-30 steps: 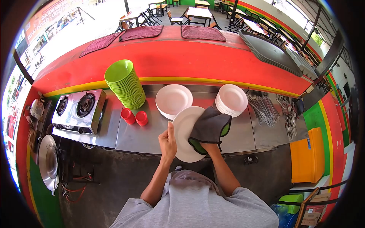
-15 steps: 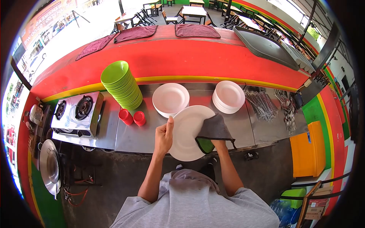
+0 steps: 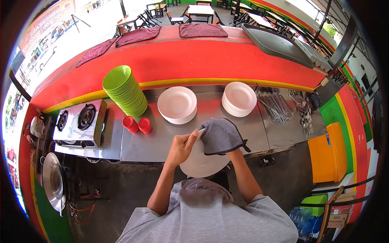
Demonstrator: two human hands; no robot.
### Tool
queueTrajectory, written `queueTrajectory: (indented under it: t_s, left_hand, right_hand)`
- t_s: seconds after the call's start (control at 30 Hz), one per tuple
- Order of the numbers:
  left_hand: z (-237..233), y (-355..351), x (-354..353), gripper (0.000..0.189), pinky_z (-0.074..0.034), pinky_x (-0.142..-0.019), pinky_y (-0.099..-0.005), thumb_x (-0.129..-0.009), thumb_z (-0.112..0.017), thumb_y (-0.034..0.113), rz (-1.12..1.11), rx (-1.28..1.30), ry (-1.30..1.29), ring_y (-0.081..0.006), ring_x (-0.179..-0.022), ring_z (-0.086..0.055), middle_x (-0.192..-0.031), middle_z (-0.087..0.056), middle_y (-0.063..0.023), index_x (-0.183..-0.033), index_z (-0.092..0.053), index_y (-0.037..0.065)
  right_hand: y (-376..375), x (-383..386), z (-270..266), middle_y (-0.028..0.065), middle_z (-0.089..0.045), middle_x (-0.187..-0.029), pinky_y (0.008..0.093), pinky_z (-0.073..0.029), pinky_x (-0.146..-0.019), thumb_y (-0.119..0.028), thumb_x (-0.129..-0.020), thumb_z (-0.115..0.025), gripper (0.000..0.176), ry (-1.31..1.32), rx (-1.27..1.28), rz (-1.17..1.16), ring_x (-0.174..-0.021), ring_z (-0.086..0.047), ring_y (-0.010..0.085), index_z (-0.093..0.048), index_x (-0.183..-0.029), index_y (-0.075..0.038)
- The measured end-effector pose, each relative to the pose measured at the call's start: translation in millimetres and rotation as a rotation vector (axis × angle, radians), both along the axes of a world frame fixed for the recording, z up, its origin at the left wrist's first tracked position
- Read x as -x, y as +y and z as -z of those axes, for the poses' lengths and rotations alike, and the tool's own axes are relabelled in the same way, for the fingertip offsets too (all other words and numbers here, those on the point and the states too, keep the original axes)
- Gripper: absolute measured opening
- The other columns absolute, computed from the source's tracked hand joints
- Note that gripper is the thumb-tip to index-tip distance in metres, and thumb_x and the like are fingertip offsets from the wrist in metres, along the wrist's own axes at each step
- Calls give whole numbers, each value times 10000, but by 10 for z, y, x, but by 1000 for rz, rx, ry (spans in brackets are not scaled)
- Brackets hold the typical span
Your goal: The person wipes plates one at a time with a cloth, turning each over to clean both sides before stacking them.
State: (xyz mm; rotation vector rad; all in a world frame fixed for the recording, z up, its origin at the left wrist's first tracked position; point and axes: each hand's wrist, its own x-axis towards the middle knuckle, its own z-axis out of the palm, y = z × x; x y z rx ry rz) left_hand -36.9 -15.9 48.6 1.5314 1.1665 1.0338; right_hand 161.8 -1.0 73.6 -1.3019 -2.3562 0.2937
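My left hand [image 3: 182,148] is closed on the upper left rim of a large white plate [image 3: 203,163], its thumb on top. The plate is tilted, in front of the counter's near edge. A grey cloth [image 3: 221,137] with a dark border covers my right hand [image 3: 235,154], whose fingers are hidden beneath it; the cloth lies over the plate's upper right part. Beyond the plate, on the metal counter, stand a stack of white plates [image 3: 177,103] and a stack of white bowls or plates [image 3: 239,98].
Green bowls [image 3: 125,91] are stacked behind two red cups [image 3: 137,124]. A gas stove [image 3: 80,123] stands at the left, a wok [image 3: 53,178] below it. Cutlery [image 3: 275,106] lies at the right. Red cloths [image 3: 202,30] and grey trays [image 3: 279,44] rest on the ledge.
The plate has tipped, with its upper rim raised toward the camera. The cloth has moved up and left over the plate's upper part and now shows its grey side.
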Motion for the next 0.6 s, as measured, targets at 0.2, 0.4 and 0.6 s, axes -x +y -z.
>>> queueTrajectory:
  t_s: [0.2,0.4,0.6]
  left_hand:
    - [115,102,158,582,-167,-503,-294,-1064,-516,386,-248,-96,-219,-39,-600,-233,-613,-286,97,-614,-362,50]
    - [205,212,91,584,-132,-532,-292,-1069,-486,423,-504,-141,-432,-36,-608,-203,-630,-264,103,-606,-319,109]
    - [323,262,-102,553,-183,-559,-273,-1068,-475,447,-674,-84,-640,-34,-637,-250,-658,-316,98,-638,-348,122]
  right_hand:
    - [323,-655,1911,188,-521,-1425,419,-344,-1137,-227,-915,-685,588,325,-289,311,-1345,-465,333,-474,-1415,-2]
    - [-123,12,1628,147,-467,-1432,363,-338,-1132,-207,-986,-621,589,791,-34,574,-1331,-442,267,-369,-1470,14]
    - [-284,439,1913,85,-447,-1421,331,-368,-1106,-204,-1024,-589,544,1441,227,559,-1303,-445,197,-351,-1480,-27]
